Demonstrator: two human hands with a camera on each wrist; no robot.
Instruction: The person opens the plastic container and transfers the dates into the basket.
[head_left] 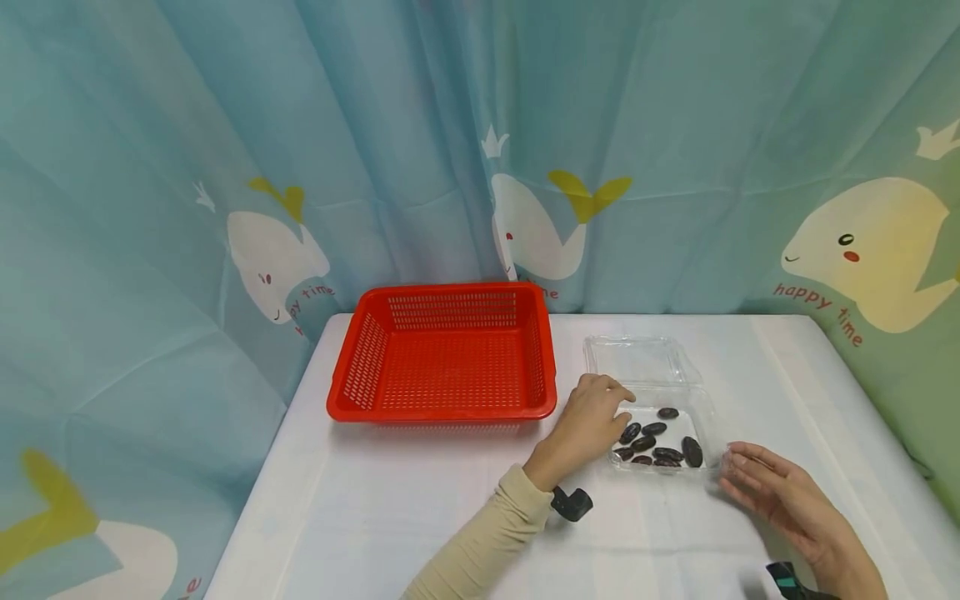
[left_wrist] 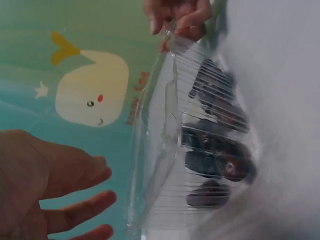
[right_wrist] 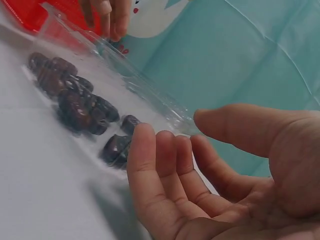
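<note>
A clear plastic clamshell container [head_left: 705, 417] stands on the table with its lid [head_left: 637, 360] folded back. Several dark brown dates [head_left: 692, 452] lie loose in its base, and they show through the ribbed wall in the left wrist view. My left hand [head_left: 588, 421] hovers by the container's left side, fingers loosely bent and nothing between them; in the left wrist view its fingertips are apart from the rim. At the opposite side, my right hand [head_left: 787, 496] pinches the container's rim between thumb and forefinger, the other fingers curving beside the wall.
A red perforated plastic basket [head_left: 450, 412] sits to the left at the back of the table. The white-covered table [head_left: 420, 500] backs onto a blue-green curtain [head_left: 675, 167] printed with whales. Dark straps [head_left: 572, 504] are on both wrists.
</note>
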